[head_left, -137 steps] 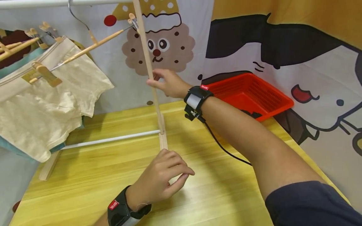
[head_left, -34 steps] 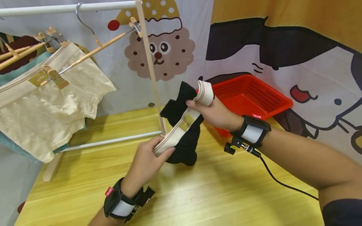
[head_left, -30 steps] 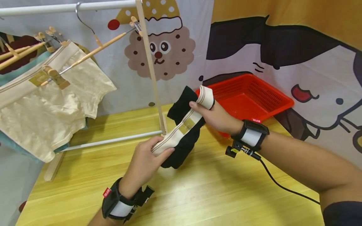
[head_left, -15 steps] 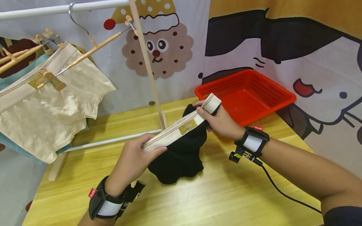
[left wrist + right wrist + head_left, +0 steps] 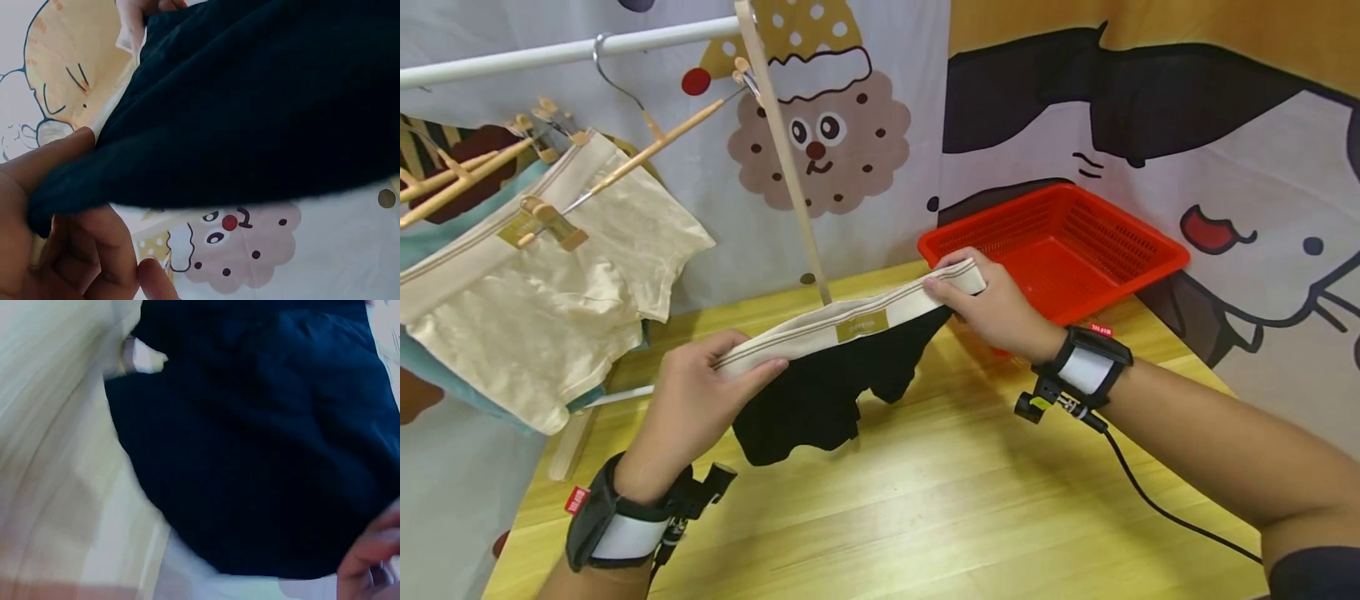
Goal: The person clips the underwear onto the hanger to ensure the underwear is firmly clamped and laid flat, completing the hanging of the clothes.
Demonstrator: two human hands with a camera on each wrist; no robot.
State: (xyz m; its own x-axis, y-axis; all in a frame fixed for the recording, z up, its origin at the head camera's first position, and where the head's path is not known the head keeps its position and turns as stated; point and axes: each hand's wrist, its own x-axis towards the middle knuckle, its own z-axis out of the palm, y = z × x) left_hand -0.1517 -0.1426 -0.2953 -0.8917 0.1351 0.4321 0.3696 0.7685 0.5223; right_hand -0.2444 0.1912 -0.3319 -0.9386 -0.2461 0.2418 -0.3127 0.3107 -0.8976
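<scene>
1. Since half a second ago the black shorts (image 5: 820, 392) have risen clear of the table (image 5: 925, 517), their waistband (image 5: 850, 321) pulled level.
2. The left hand (image 5: 688, 400) and right hand (image 5: 992, 304) each pinch a waistband end, in front of the drying rack (image 5: 778, 150).
3. Picked from the red basket (image 5: 1060, 250) and stretched; they look not yet clipped or hung beside the cream shorts (image 5: 527, 292).

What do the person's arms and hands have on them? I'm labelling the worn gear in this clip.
Left hand and right hand are bare. Each wrist carries a black strap with a grey panel and small red tag; a black cable trails from the right one. A dark sleeve covers the right upper arm.
</scene>
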